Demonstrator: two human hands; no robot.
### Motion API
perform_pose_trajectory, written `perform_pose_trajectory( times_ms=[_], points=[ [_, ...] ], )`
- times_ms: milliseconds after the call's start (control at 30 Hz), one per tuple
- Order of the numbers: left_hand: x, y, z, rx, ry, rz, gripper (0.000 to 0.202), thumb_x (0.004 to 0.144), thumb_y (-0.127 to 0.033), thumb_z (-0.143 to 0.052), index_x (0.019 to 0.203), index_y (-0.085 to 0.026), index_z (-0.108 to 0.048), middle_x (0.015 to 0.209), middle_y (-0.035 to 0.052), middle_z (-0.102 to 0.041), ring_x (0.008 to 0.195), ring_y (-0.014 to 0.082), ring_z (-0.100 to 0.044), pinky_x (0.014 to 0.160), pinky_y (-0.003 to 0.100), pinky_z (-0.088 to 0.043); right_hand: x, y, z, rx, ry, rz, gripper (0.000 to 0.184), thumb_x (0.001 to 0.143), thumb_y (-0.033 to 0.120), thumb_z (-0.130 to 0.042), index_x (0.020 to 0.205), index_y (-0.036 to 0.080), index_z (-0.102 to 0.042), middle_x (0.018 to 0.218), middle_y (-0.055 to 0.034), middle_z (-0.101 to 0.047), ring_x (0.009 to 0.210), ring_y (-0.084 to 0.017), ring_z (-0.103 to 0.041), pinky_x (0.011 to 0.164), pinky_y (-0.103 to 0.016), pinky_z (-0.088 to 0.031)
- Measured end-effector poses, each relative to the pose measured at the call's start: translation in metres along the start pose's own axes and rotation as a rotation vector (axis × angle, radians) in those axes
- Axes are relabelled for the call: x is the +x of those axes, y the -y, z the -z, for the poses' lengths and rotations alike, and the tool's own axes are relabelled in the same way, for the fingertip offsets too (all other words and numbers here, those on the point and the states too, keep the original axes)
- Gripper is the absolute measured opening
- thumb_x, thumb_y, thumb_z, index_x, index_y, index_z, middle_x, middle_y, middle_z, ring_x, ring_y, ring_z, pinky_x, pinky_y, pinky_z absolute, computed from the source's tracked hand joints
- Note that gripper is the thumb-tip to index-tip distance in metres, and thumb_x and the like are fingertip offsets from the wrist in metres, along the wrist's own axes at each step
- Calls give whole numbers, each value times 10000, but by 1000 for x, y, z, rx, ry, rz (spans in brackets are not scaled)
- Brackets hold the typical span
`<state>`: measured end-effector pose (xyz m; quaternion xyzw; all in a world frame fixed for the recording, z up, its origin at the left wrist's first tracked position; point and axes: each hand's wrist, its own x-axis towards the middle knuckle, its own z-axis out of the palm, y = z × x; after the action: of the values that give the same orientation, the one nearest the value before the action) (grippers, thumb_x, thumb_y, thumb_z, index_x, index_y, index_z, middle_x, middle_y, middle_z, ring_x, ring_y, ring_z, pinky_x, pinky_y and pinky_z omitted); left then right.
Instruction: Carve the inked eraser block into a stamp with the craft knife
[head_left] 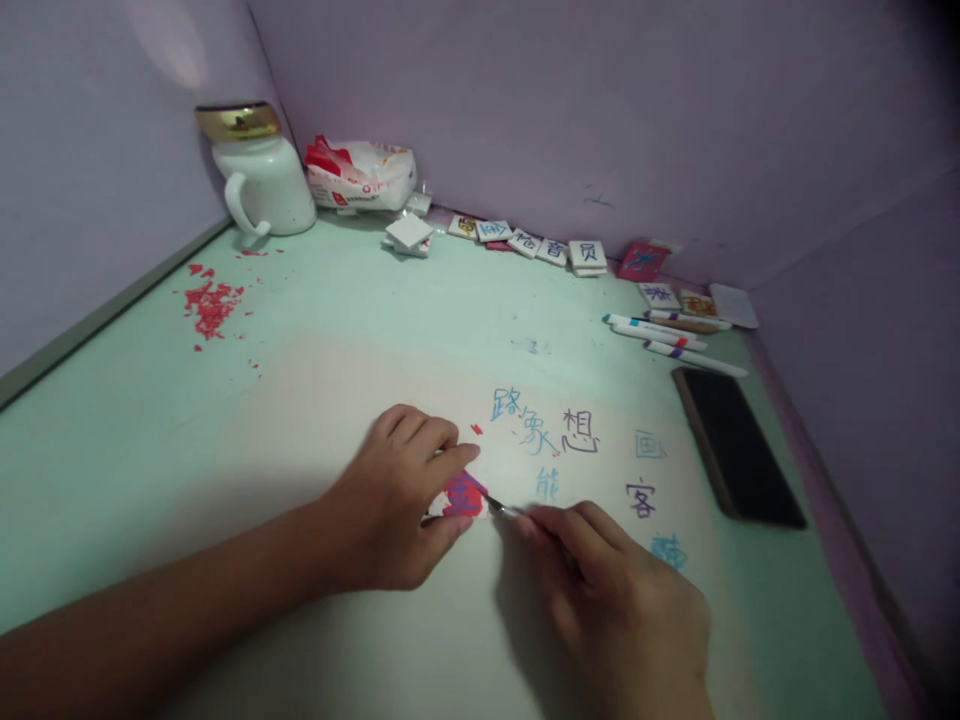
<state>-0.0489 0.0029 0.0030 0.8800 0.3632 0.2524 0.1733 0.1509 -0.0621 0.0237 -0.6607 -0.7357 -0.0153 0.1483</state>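
Centre: red tile (474,503), left part hidden under left hand (397,490). Tool (498,504): handle mostly hidden inside right hand (626,590). Left forearm (187,580) cut off by left edge; right wrist cut off by bottom edge. Upper left: bag (375,180), print too small to read. Above centre: 1 blue smudge (530,346), illegible.

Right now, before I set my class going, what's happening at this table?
A person's left hand steadies a small red piece with a purple character, while the right hand holds a thin tool, its tip at the piece's right edge. Loose red scraps lie heaped at the table's far left, and a phone lies at right.
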Motion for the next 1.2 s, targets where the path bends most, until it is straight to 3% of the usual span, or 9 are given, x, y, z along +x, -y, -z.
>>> perform_pose_trajectory(
  times_ms=[267, 433, 567, 733, 1033, 1200],
  points=[
    [0, 0, 0, -12, -1, -1, 349, 807, -235, -591, 1128, -100, -614, 991, 126, -569, 892, 273, -491, 872, 487, -395, -1, -6, -8, 270, 73, -94, 333, 943, 437, -466, 781, 267, -702, 633, 57, -636, 470, -110, -586, 454, -232, -341],
    [-1, 1, 0, -10, 5, -6, 350, 814, -241, -588, 1133, -98, -611, 985, 125, -568, 887, 273, -493, 870, 493, -396, -2, -5, -11, 318, 55, -91, 300, 932, 418, -492, 779, 256, -692, 630, 52, -616, 465, -104, -558, 455, -230, -340],
    [0, 1, -2, -16, -5, -1, 336, 831, -258, -571, 1129, -108, -609, 983, 123, -574, 893, 274, -497, 864, 503, -403, -2, -4, -14, 377, 49, -89, 280, 933, 370, -503, 764, 220, -668, 755, 7, -633, 507, -98, -560, 469, -220, -369],
    [0, 1, -2, -15, -7, -3, 335, 834, -246, -563, 1133, -102, -607, 977, 125, -574, 888, 274, -500, 854, 506, -399, -1, -6, -13, 388, 74, -43, 283, 924, 336, -516, 719, 201, -657, 639, 22, -495, 458, -93, -462, 444, -221, -342],
    [1, 2, -2, -17, -11, -13, 322, 827, -239, -570, 1112, -97, -610, 962, 119, -576, 882, 271, -503, 841, 491, -399, -3, -1, -20, 400, 9, -92, 288, 926, 350, -510, 743, 202, -676, 642, 26, -487, 456, -91, -449, 449, -225, -319],
    [0, 2, -3, -17, -20, -25, 327, 816, -227, -577, 1104, -78, -621, 951, 123, -575, 872, 269, -503, 835, 485, -397, 2, -5, -16, 385, 57, -33, 273, 925, 325, -514, 734, 204, -666, 641, 28, -483, 465, -95, -456, 455, -227, -315]
  ],
)
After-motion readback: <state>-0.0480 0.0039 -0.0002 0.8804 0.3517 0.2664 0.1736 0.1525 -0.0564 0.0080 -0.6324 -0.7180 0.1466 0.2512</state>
